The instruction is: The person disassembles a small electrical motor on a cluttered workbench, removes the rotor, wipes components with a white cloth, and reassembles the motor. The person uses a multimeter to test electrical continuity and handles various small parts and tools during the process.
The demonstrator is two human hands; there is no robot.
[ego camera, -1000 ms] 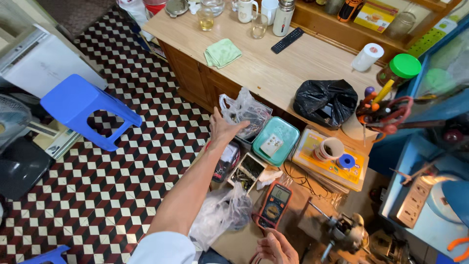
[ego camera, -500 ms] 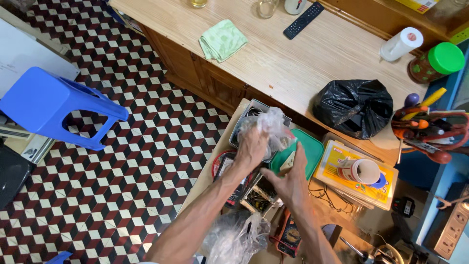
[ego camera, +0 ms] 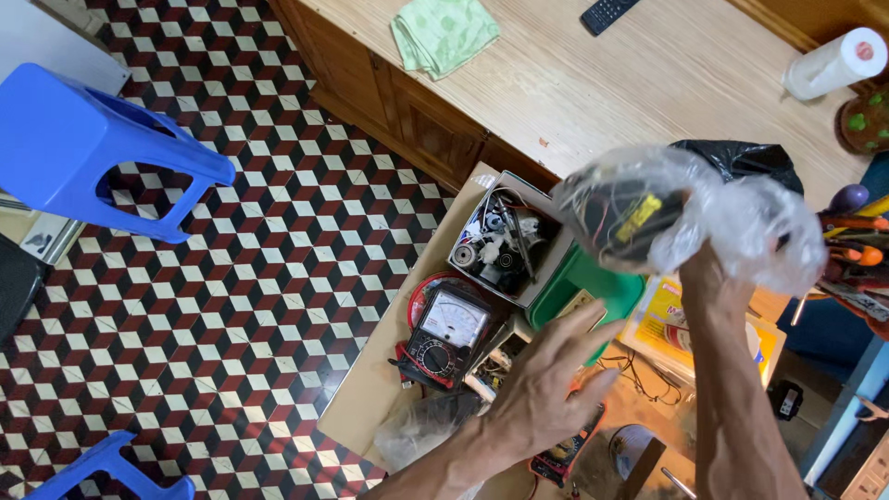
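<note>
Head view: right hand [ego camera: 718,278] lifts a clear plastic bag [ego camera: 685,218] of wires above the green tray [ego camera: 593,287], fingers clamped on it. Left hand [ego camera: 556,384] hovers below, fingers spread apart.

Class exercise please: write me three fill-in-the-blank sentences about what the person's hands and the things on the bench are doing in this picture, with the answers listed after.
1. The right hand lifts a clear plastic ____ with dark parts and wires inside.
2. The left hand hovers with fingers spread beside the ____ tray.
3. The analog meter with a red edge lies next to an open ____ of small parts.
4. On the wooden counter lies a folded green ____.

Missing words: bag; green; box; cloth
</note>
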